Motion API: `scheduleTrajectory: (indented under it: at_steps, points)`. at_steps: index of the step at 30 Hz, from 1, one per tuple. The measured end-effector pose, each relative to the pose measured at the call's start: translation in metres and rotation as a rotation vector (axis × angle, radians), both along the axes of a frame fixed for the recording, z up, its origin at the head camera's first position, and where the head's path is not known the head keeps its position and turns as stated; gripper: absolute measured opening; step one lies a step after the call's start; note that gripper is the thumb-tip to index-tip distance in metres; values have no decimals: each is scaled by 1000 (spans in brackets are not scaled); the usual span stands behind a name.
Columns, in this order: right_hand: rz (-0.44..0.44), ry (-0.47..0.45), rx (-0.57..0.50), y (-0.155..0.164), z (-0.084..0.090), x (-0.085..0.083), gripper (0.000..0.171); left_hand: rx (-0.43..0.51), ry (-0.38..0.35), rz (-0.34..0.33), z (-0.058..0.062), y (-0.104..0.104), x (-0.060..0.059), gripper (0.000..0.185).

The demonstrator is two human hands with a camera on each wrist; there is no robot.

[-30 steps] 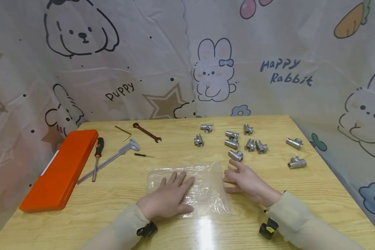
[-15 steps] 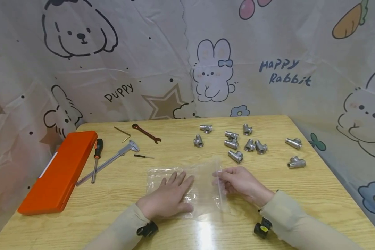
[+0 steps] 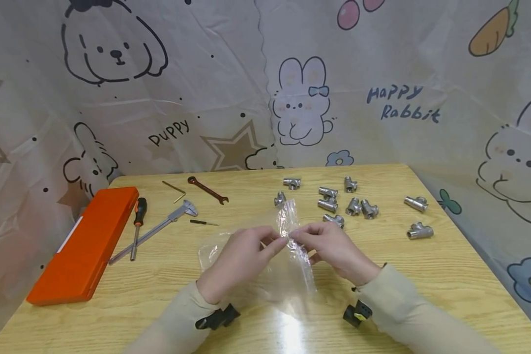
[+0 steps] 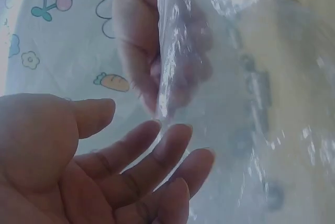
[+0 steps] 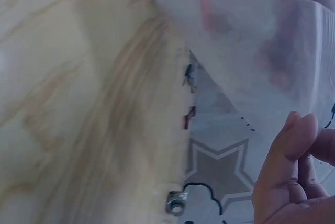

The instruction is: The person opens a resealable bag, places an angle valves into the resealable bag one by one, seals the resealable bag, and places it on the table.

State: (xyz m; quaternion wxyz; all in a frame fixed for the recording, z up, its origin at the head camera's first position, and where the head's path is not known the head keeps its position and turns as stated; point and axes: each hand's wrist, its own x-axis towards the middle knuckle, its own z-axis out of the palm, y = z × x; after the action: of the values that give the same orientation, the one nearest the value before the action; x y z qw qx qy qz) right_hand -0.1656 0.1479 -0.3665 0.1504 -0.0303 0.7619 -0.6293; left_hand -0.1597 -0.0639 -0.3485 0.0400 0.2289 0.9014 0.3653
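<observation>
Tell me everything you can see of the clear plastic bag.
The clear plastic bag looks thin, see-through, shiny and creased, with fine lines along its right-hand edge in the head view, perhaps a zip seal. That edge is lifted above the wooden table. The right hand pinches it; the left hand is right beside it, though whether it touches the bag is unclear.

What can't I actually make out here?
- Head view: part of the clear bag, hidden by the left hand.
- Head view: markings on the caliper, too small to read.
- Left wrist view: details of the metal fittings, blurred through the bag.
- Right wrist view: part of the right hand, cut off by the picture's edge.
</observation>
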Motion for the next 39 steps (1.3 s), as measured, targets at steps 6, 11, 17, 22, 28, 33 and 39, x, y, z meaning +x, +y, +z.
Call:
scheduleTrajectory:
  at_steps: [6, 11, 17, 22, 28, 33, 39]
  points:
    - [17, 103, 54, -15, 12, 7, 18, 46, -27, 15, 6, 3, 4, 40]
    - [57, 357, 224, -24, 22, 19, 8, 106, -21, 32, 10, 0, 6, 45]
    - [128, 635, 321, -30, 27, 31, 18, 161, 2, 61, 13, -1, 5, 34]
    - [163, 638, 326, -31, 26, 36, 26, 204, -41, 63, 13, -5, 2, 25]
    - [151, 598, 325, -31, 27, 34, 34, 252, -125, 46, 14, -9, 1, 19]
    - [135, 549, 325, -31, 26, 32, 33, 228, -129, 53, 14, -11, -1, 17]
    - [141, 534, 317, -32, 27, 28, 24, 245, -129, 17, 12, -13, -3, 16]
